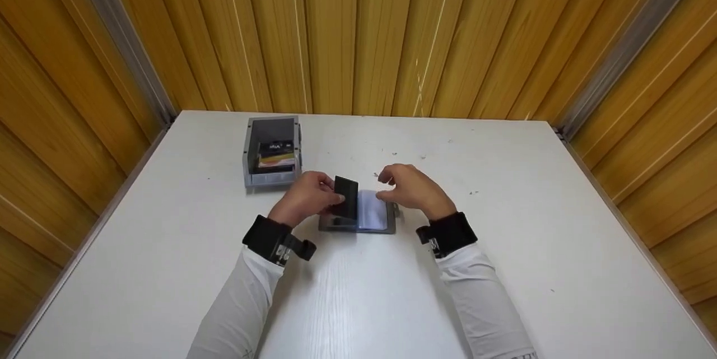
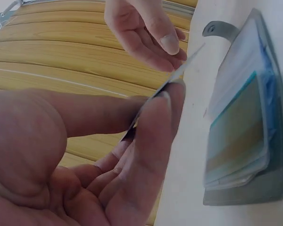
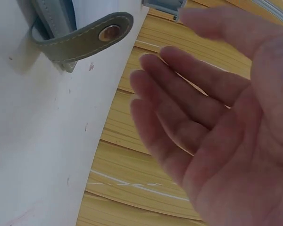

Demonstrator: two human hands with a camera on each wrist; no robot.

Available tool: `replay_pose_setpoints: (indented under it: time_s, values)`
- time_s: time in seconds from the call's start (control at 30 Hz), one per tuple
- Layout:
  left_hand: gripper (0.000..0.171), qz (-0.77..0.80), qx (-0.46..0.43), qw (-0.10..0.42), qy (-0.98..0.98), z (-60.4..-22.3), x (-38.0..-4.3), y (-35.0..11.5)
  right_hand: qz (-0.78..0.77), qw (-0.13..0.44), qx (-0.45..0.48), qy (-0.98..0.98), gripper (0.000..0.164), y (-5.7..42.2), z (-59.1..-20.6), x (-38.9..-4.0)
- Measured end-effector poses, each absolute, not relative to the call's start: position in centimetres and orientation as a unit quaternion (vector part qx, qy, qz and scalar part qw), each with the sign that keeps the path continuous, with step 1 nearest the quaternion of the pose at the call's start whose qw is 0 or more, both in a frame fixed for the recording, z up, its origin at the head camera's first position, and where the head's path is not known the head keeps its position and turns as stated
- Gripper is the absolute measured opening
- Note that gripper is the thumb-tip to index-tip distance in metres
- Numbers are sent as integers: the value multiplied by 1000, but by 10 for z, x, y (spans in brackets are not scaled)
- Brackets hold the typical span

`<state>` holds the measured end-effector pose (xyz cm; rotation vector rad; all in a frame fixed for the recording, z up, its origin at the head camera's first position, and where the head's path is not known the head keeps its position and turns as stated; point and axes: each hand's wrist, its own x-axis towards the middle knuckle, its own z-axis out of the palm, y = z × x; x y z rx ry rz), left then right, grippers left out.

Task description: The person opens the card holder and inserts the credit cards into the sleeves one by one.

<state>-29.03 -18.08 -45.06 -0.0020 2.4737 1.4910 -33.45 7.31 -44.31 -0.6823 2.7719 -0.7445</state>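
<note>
Between thumb and fingers, my left hand (image 1: pixel 309 197) pinches a dark card (image 1: pixel 347 197) above an open card holder (image 1: pixel 391 224). In the left wrist view the card (image 2: pixel 155 96) shows nearly edge-on. Clear sleeves fill the holder, and a card (image 2: pixel 238 134) with a brownish band lies in one sleeve. My right hand (image 1: pixel 415 188) hovers over the holder's right side, fingers loosely bent and holding nothing. The right wrist view shows its palm and the holder's strap (image 3: pixel 85 40) with a metal snap.
A grey bin (image 1: pixel 273 181) stands on the white table (image 1: pixel 476 286) to the left, behind my left hand, with several cards (image 1: pixel 276 157) inside. Wood-patterned walls (image 1: pixel 358 34) enclose the table at the back and sides. Small specks mark the tabletop.
</note>
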Motion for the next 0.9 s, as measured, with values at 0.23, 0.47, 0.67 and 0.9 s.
replay_pose_setpoints:
  time_s: [0.23, 0.47, 0.67, 0.9]
  values:
    - [32, 514, -4, 129, 848, -463, -292, -172, -182, 172, -213, 944, 99, 69, -453, -331]
    - [32, 512, -4, 131, 849, -468, -292, -170, -172, 175, -221, 944, 102, 71, -465, -332]
    - [31, 506, -7, 142, 851, -474, -294, -168, -165, 160, -232, 945, 96, 67, -472, -333]
    - [29, 502, -20, 152, 851, -474, -298, -168, -168, 149, -226, 948, 91, 65, -470, -333]
